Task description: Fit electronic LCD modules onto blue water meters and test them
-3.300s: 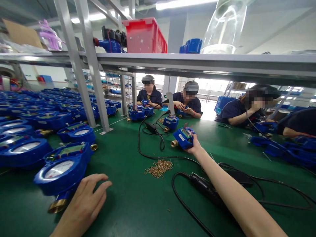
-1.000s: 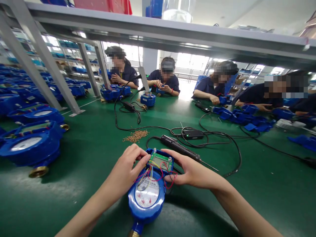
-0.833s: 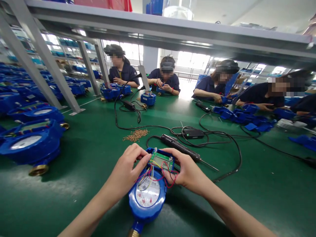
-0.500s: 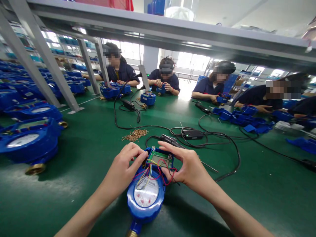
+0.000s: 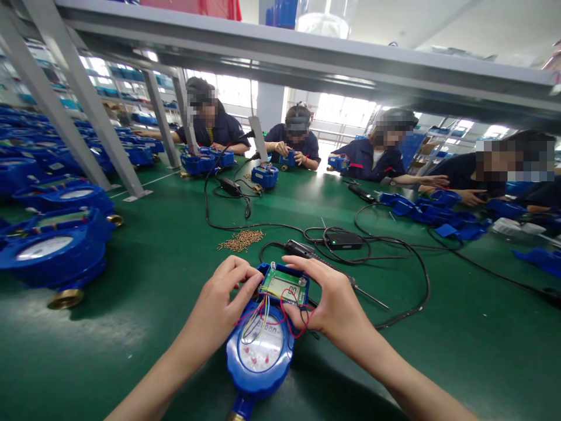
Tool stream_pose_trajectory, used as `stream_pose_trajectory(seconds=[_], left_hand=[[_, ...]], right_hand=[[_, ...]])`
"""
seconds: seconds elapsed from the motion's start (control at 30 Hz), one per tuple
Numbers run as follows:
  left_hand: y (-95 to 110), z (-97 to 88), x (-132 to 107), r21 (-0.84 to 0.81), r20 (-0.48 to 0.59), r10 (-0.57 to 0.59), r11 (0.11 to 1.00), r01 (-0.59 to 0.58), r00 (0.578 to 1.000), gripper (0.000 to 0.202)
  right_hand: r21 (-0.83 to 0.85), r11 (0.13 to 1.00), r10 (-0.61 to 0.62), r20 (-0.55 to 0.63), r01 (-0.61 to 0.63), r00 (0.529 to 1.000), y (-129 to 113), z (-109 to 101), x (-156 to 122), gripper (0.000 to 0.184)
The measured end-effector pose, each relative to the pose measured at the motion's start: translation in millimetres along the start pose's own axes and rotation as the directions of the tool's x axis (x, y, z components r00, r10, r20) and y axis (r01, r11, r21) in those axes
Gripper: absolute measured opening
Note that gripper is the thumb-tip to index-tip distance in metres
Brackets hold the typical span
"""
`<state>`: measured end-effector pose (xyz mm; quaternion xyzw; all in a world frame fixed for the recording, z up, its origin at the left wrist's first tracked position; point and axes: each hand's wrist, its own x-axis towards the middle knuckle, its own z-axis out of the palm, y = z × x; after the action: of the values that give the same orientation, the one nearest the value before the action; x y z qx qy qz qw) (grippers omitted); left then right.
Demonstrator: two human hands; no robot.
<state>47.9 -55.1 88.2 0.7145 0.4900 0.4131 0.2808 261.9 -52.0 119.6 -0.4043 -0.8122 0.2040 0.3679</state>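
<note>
A blue water meter (image 5: 259,354) with a white dial lies on the green table (image 5: 166,275) right in front of me. Its upper housing is open and shows a green circuit board (image 5: 284,286) with a small display. Red, yellow and blue wires (image 5: 267,311) loop from the board over the dial. My left hand (image 5: 223,304) pinches the left side of the board's housing, fingers curled. My right hand (image 5: 329,302) grips the right side, fingertips over the top edge and thumb by the red wires.
A black electric screwdriver (image 5: 324,264) with its cable and a power adapter (image 5: 341,238) lie just beyond the meter. A heap of small brass screws (image 5: 242,239) sits to the left. Several blue meters (image 5: 52,248) crowd the left side. Several people work along the far edge under a metal shelf (image 5: 307,58).
I have brought the meter from arm's length to right in front of me, with both hands on it. In the last second my right fingers have shifted up over the board's top edge.
</note>
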Motion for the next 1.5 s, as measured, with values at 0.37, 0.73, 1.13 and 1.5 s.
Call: stream_pose_trajectory(seconds=[0.37, 0.73, 1.13, 1.5], left_hand=[[0.3, -2.0, 4.3, -0.049, 0.01, 0.001, 0.999, 0.0, 1.0, 0.028], [-1.7, -0.3, 8.7, -0.041, 0.059, 0.061, 0.997, -0.058, 0.996, 0.032], [15.4, -18.1, 40.4, -0.174, 0.346, 0.161, 0.979, -0.105, 0.924, 0.017], [43.6, -20.3, 47.4, -0.19, 0.306, 0.27, 0.957, -0.219, 0.913, 0.03]], right_hand=[[0.06, 0.996, -0.067, -0.075, 0.071, 0.995, -5.1, 1.0, -0.6, 0.058], [-0.155, 0.902, -0.422, -0.105, 0.404, 0.901, -12.0, -3.5, -4.1, 0.057], [-0.082, 0.971, -0.211, 0.154, 0.225, 0.965, -20.7, -32.9, -0.5, 0.086], [0.455, 0.825, 0.163, 0.374, -0.334, 0.913, -1.3, -82.9, 13.7, 0.088]])
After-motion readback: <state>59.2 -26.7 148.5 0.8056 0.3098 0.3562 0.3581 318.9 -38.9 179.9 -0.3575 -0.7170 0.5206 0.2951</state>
